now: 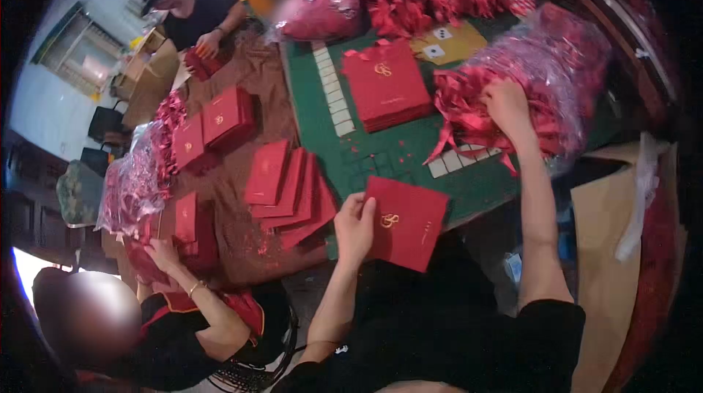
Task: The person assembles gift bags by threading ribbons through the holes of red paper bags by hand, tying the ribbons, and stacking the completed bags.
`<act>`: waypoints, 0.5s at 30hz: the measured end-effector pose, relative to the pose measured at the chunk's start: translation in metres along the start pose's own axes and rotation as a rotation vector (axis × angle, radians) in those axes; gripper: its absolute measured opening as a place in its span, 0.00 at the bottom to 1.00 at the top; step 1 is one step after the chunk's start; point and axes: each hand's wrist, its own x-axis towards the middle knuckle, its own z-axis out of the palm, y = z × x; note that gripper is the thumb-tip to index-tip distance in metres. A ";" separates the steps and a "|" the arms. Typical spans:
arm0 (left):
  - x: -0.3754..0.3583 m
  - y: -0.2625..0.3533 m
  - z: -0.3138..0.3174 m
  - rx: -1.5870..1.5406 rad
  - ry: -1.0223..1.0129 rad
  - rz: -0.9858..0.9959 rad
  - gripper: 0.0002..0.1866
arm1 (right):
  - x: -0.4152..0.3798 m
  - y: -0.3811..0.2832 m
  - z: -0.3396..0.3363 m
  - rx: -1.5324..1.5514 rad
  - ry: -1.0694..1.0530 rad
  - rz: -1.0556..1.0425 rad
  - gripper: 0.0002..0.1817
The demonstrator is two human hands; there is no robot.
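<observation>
My left hand (355,228) grips a flat red paper bag (410,221) by its left edge, thumb on top. The bag has a gold emblem and small print and is held tilted near the table's front edge. My right hand (507,104) reaches into a heap of red ribbons (469,111), its fingers pinched on ribbon. The ribbons spill from a clear plastic bag (564,64). Beyond my left hand, a neat stack of similar red bags (384,85) lies on the green table top (315,100).
Fanned red bags (285,188) and more stacks (227,115) lie on the brown cloth (274,100). A co-worker (198,305) handles red pieces at left; another person (198,12) works at the far side. Cardboard (608,232) stands at right.
</observation>
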 end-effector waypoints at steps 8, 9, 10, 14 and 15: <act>-0.004 -0.012 0.005 -0.057 0.150 -0.060 0.08 | 0.021 -0.026 -0.042 0.968 0.172 0.142 0.10; -0.004 -0.023 0.008 -0.163 0.155 -0.031 0.08 | 0.023 -0.033 -0.049 1.151 0.093 0.209 0.10; -0.003 -0.021 0.007 -0.270 0.159 0.001 0.08 | 0.023 -0.046 -0.061 1.252 0.188 0.205 0.09; -0.005 -0.014 -0.002 -0.269 0.119 -0.144 0.09 | 0.019 -0.080 -0.101 1.639 0.661 -0.014 0.09; -0.005 -0.018 -0.002 -0.272 0.122 -0.141 0.09 | 0.014 -0.086 -0.113 1.733 0.719 -0.020 0.09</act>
